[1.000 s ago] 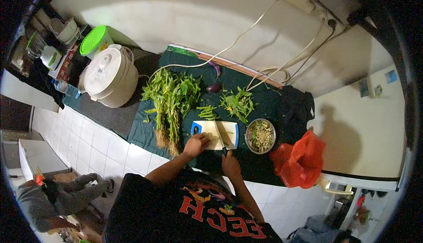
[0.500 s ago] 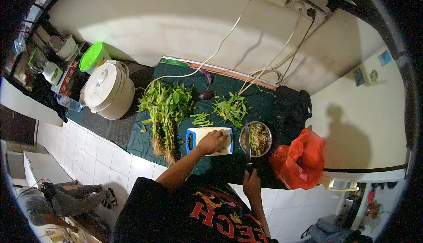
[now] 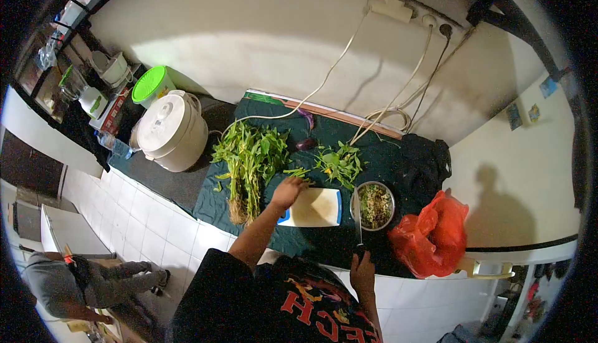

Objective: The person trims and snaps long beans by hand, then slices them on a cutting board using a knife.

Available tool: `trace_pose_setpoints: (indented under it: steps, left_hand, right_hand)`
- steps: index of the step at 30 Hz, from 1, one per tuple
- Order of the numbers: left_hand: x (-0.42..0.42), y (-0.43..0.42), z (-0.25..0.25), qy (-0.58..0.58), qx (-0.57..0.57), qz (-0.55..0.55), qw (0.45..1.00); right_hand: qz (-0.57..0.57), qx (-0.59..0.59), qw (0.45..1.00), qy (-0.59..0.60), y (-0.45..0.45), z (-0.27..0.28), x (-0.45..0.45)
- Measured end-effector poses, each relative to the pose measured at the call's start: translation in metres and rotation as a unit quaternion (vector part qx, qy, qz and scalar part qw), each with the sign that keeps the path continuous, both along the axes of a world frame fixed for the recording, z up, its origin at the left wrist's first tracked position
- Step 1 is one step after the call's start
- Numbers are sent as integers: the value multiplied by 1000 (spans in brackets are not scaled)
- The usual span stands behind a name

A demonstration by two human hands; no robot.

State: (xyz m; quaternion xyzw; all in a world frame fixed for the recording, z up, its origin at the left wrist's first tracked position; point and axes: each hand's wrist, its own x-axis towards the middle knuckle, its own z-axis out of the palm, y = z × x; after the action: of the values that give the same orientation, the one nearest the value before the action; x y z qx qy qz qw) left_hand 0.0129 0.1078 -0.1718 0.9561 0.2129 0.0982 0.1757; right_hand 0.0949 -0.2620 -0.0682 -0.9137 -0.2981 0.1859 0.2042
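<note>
My left hand (image 3: 288, 193) is over the far left corner of a white cutting board (image 3: 316, 207) with blue edges. Its fingers are curled down and closed on cut green stems (image 3: 297, 172) behind the board; the fingertips are partly hidden. The handle of a knife (image 3: 357, 215) is in my right hand (image 3: 362, 268), and its blade points away from me, over the left rim of a metal bowl (image 3: 390, 205). Chopped pale and green pieces fill the bowl. Leafy greens (image 3: 344, 164) lie behind the board, and a rooted bunch of greens (image 3: 248, 162) lies to its left.
A red plastic bag (image 3: 433, 237) sits right of the bowl. Purple eggplants (image 3: 306, 144) lie near the wall. A white rice cooker (image 3: 171, 131) and a green-lidded tub (image 3: 151, 84) stand at left. Cords (image 3: 330, 63) hang down. Another person (image 3: 81, 284) is at lower left.
My left hand has moved from the middle of the board to the stems behind it, uncovering the board. The knife stays by the bowl. The whole view has shifted slightly.
</note>
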Motion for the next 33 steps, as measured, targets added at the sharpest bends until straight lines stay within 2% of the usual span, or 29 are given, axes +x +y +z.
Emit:
trace_pose_setpoints:
  steps: [2,4,5,8,9,10,12,14,16,20,22,23,24,26,28,29,30,31,32,33]
  left_hand:
    - [-4,14,16,-5,19,20,1000]
    - [-5,29,34,48,-96,55,993]
    - [-7,32,46,11,-110,46,993]
    - [-5,57,9,-49,-109,27,992]
    - [-3,58,20,11,-76,50,996]
    - [-1,59,28,12,-75,45,996]
    - [3,59,37,36,-61,111,991]
    - [10,71,23,35,-40,89,995]
    - [16,72,31,130,-49,59,989]
    - [28,65,34,161,-20,48,986]
    - [32,63,34,186,37,19,982]
    - [31,59,39,128,-7,40,991]
    - [31,54,44,126,-9,37,991]
    - [27,44,53,-25,-91,149,984]
    - [18,37,65,-70,-92,122,986]
    - [12,32,66,-119,-283,140,941]
    - [8,28,69,-164,-462,151,858]
    - [3,12,99,-209,-520,117,820]
    - [2,-3,127,-208,-518,121,821]
    - [0,-18,151,-248,-538,97,800]
  right_hand:
    - [0,5,1000,-29,0,0,-5]
    - [-13,26,999,-14,2,2,-11]
    - [-14,27,999,-14,3,2,-14]
    - [-19,23,999,-26,6,-6,-23]
    - [-28,24,999,-11,7,-10,-25]
    - [-39,25,999,3,10,-7,-29]
    - [-42,32,998,25,19,14,-33]
    - [-41,40,997,46,22,23,-35]
    - [-52,10,997,56,20,21,-37]
    - [-19,11,999,28,0,4,-35]
    - [-22,1,996,83,-6,32,-35]
    - [-25,-1,996,82,-8,45,-34]
    - [-33,-28,993,110,-10,59,-32]
    - [-41,-54,989,134,-20,77,-25]
    - [-7,30,987,158,-33,86,-19]
    - [-3,34,987,156,-36,91,-15]
    - [11,100,984,145,-40,96,-11]
    - [25,164,977,135,-43,103,-9]
    - [28,165,976,140,-41,117,-6]
    - [46,208,964,160,-33,136,0]
